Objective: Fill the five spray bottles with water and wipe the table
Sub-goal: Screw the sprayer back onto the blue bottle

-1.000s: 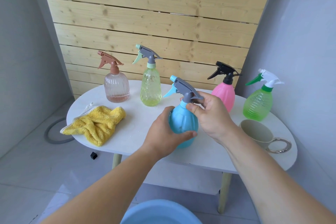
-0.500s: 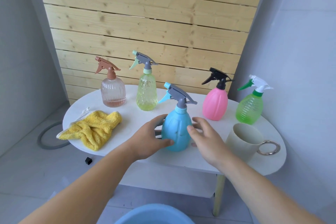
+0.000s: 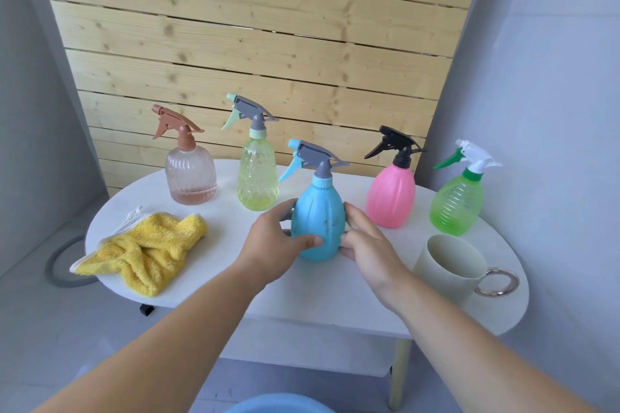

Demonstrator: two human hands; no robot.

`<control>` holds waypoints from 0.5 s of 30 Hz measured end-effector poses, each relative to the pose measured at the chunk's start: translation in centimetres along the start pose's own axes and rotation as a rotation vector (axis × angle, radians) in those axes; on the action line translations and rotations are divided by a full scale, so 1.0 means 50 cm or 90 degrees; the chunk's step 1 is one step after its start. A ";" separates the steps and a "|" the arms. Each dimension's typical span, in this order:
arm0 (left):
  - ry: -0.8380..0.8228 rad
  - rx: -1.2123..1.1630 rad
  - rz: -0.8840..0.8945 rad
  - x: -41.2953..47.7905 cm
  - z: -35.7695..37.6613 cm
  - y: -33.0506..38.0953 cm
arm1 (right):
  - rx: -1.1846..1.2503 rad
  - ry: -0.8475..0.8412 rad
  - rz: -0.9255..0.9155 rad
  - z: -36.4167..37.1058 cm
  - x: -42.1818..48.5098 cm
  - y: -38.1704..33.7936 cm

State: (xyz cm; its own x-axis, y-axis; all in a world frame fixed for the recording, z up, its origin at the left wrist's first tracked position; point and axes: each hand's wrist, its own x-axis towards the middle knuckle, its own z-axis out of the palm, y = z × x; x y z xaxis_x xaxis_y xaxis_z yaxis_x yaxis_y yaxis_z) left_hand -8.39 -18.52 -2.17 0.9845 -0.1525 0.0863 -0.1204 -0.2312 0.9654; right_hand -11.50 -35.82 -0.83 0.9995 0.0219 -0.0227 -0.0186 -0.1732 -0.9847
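Both bare forearms reach forward from lower frame, converging. Left hand (image 3: 275, 245) curled, thumb pointing right, fingers wrapped round the far side of what it holds. Right hand (image 3: 369, 245) opposite, palm turned inward, fingers loosely bent, pressing its side

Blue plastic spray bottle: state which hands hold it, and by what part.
Both hands hold the blue plastic spray bottle by its lower body: left hand and right hand on opposite sides. It stands upright on the white table.

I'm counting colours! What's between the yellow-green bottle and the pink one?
The blue spray bottle, standing slightly nearer in the head view, with the left hand and right hand on its sides.
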 end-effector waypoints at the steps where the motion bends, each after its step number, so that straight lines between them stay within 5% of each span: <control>1: 0.002 0.001 0.001 0.016 0.003 0.000 | -0.006 -0.002 -0.003 -0.004 0.018 -0.001; 15: -0.009 0.032 0.011 0.161 0.045 0.010 | 0.100 0.104 0.021 -0.024 0.168 0.044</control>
State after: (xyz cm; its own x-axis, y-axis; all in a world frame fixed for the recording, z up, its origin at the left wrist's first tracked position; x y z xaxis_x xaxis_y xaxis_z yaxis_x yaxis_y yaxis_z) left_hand -0.81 -22.03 -1.56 0.9802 -0.1711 0.0993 -0.1444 -0.2758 0.9503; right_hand -3.10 -37.22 -2.98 0.9888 -0.1438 -0.0403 -0.0428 -0.0147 -0.9990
